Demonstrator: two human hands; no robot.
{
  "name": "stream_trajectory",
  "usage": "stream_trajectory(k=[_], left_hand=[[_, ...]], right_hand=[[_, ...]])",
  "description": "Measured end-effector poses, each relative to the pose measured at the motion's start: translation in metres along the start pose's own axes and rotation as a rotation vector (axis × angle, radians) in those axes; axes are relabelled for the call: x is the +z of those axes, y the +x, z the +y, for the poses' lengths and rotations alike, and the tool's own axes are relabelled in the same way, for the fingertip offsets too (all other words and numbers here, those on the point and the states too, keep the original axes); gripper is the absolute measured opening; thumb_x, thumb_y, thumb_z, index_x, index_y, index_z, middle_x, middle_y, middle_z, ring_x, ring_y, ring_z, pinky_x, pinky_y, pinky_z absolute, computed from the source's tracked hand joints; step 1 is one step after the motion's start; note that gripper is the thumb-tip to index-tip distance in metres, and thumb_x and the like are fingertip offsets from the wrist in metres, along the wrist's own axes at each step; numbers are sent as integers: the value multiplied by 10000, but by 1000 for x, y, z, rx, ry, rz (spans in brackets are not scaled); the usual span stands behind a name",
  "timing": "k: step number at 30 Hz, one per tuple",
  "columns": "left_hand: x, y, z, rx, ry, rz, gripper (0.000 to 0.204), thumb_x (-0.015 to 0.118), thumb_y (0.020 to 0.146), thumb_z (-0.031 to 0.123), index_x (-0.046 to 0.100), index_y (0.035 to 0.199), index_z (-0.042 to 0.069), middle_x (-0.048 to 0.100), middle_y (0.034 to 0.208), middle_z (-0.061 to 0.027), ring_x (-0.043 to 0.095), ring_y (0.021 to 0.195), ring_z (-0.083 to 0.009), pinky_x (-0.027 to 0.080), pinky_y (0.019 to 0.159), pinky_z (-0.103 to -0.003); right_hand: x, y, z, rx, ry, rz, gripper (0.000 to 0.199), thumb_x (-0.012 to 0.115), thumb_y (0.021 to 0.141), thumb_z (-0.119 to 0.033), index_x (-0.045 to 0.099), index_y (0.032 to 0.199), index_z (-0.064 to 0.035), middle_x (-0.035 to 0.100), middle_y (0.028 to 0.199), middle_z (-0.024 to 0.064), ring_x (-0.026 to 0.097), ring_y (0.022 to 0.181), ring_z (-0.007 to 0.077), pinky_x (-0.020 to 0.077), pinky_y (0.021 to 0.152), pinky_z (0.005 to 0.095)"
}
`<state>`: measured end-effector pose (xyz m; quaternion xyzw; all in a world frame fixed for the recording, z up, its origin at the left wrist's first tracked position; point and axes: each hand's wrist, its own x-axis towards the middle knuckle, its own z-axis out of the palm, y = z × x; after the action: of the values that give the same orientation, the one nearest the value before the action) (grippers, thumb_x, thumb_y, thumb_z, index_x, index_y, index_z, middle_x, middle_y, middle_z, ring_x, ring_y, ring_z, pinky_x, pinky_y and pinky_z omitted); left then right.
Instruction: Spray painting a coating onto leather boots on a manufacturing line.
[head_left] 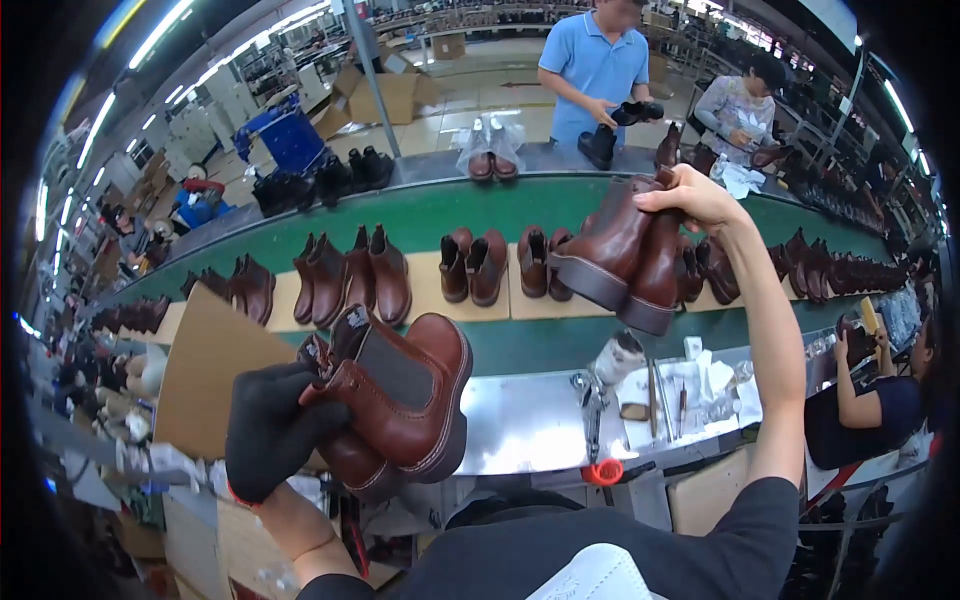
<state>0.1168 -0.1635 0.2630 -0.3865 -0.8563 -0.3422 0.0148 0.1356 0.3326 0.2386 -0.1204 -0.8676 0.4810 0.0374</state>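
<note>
Evidently both hands are full: the left grip (270,432), in a black glove, is clamped on the upper part of a pair of reddish-brown ankle boots (408,372), which hang tilted over the near edge of the work area, a dark side panel on the nearer boot and the thick soles turned toward the right. Higher up and to the right, the right grip (703,200), bare, is closed around the tops of a second brown pair (622,245), held in the air with the soles downward (how the fingers sit on the far side, I cannot tell). Close by the left grip stands a tan cardboard sheet (212,372). Below the second pair lies a shiny metal table (515,418), with a metal tool (592,405), some white paper (710,378) and, at its near edge, a bright red ring (603,472). Past the table runs a green belt (425,225), carrying tan boards (427,290) with more brown boots (487,268) in a long row. On the ledge beyond are black boots (367,168) and a plastic-wrapped pair (492,163). Across the belt, a person in a light blue shirt (597,70) holds a black boot (637,112); another person in a pale patterned top (735,105) is beside them.
</note>
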Motion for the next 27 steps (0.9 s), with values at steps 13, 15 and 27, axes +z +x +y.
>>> stream_trajectory(k=[13,15,27], left_hand=[[24,316,-144,71,52,12,211,674,725,181,638,749,-25,533,593,-190,518,503,-305,398,513,-347],[47,358,-177,117,48,39,211,662,747,199,661,779,-10,567,609,-191,544,516,-317,409,520,-351],[166,531,-380,-54,434,-12,267,664,800,272,674,863,13,615,688,-178,612,620,-265,447,606,-352]], right_hand=[[-51,279,35,116,-276,48,395,791,660,-325,628,704,32,550,597,17,481,442,85,380,362,228],[-51,345,66,123,-357,65,434,803,646,-320,618,749,59,560,640,37,517,496,110,422,388,241],[32,610,235,-66,-749,444,415,708,732,-344,658,1094,-147,652,1042,179,621,983,348,496,849,438]])
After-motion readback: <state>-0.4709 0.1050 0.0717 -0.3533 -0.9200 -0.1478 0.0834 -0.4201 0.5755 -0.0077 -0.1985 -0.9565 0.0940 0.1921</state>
